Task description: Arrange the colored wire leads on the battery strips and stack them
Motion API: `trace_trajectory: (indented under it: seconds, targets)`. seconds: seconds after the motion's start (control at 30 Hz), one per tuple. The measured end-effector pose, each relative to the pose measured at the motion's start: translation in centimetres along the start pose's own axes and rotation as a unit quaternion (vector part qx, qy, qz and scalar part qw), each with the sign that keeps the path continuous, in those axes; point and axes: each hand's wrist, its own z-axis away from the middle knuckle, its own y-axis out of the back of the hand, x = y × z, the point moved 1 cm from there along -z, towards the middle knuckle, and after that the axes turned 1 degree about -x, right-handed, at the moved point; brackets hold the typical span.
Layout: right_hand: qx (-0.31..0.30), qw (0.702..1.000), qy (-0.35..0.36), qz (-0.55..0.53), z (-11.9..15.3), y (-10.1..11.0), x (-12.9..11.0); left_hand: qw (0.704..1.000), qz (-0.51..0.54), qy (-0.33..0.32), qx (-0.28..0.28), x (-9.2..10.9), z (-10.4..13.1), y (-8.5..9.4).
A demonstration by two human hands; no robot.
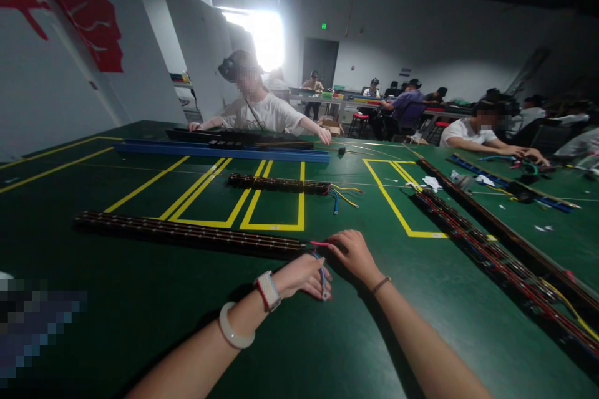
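On the green table lies a long dark strip (187,232) with rows of light dots, its right end by my hands. A short pink-red wire (319,243) leaves that end. My right hand (352,254) has its thumb and fingers closed on the tip of the wire. Below it, a blue wire (322,277) with a ring terminal (325,295) runs across the fingers of my left hand (302,274), the thumb pressing over it. My left wrist carries a watch (267,291) and a pale bangle (235,326).
Beyond lies a shorter strip (281,183) with yellow, red and blue leads. A blue rail (224,151) lies in front of a co-worker (262,109). Wired strips (486,255) run along the right, near paper scraps (431,183). Another person (486,131) handles wires there.
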Motion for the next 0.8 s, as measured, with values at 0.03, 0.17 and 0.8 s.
trace_trajectory:
  seconds: [0.03, 0.17, 0.8]
  targets:
    - [0.004, 1.0, -0.01, -0.007, 0.2, 0.0, -0.3, 1.0, 0.015, 0.001, 0.003, 0.2, 0.2, -0.2]
    - [-0.029, 0.999, -0.032, -0.024, 1.3, -0.3, -1.4, 0.999, 0.048, -0.011, 0.008, 0.6, 0.4, -0.5]
    - [0.057, 0.989, 0.08, 0.109, 1.4, -0.2, -3.4, 0.962, 0.269, -0.046, 0.008, -0.2, -0.1, -2.7]
